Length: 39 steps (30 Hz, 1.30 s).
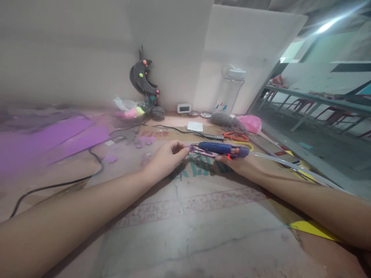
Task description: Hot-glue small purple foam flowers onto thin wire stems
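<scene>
Near the middle of the table, my left hand (168,155) is closed, thumb and forefinger pinching a small purple piece (190,148). Its exact shape is too small to make out. The metal tip of a blue hot glue gun (216,148) points left and meets or nearly meets that piece. My right hand (238,164) is wrapped round the glue gun from below, its fingers partly hidden. A red light glows on the gun, and a long whitish glue stick (285,164) trails from its rear to the right. Several purple cut-outs (146,141) lie left of my left hand.
Purple sheets (72,133) spread at the left beside a black cable (58,185). Behind my hands are orange-handled scissors (236,136), grey yarn (224,120), a small digital clock (184,108) and a clear bottle (230,90). A phone (275,148) lies at the right.
</scene>
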Available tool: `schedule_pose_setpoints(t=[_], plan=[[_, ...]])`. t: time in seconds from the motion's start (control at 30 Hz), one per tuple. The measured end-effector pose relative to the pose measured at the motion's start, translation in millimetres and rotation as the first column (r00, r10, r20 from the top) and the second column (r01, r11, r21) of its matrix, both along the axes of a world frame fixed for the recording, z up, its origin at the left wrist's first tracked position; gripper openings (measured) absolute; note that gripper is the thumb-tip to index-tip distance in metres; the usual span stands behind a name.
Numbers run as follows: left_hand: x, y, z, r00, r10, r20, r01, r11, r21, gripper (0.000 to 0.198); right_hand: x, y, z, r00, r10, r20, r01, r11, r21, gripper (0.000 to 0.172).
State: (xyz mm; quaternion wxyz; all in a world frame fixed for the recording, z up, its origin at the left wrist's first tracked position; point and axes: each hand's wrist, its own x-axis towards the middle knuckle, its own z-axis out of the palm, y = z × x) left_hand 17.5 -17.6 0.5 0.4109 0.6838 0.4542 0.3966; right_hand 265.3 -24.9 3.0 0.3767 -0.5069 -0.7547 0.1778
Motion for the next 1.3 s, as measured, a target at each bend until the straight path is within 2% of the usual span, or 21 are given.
schedule_pose_setpoints(t=[0.1,0.43,0.8,1.03,1.3], plan=[[0.4,-0.5,1.0,1.0,0.009,-0.001,-0.009,1.0,0.0,0.026,0.7,1.5,0.0,1.0,0.027,-0.015,-0.027,1.0,0.014,0.024],[1.2,-1.3,1.5,0.999,0.023,0.043,-0.024,0.999,0.022,0.024,0.2,1.4,-0.3,0.999,-0.048,0.008,0.048,0.999,0.011,0.021],[1.2,-0.9,1.2,0.997,0.041,0.072,-0.043,0.998,0.035,0.023,2.5,3.7,-1.0,1.0,0.006,0.015,-0.006,1.0,0.004,0.021],[0.9,-1.1,0.8,0.996,0.044,0.074,-0.047,0.998,0.029,0.024,6.1,3.8,-4.7,0.998,-0.053,0.024,0.053,0.999,0.01,0.02],[-0.3,0.4,0.2,0.998,0.034,0.052,-0.036,0.998,0.045,0.027,2.5,2.1,-1.1,0.999,-0.031,0.042,0.031,1.0,-0.004,0.022]])
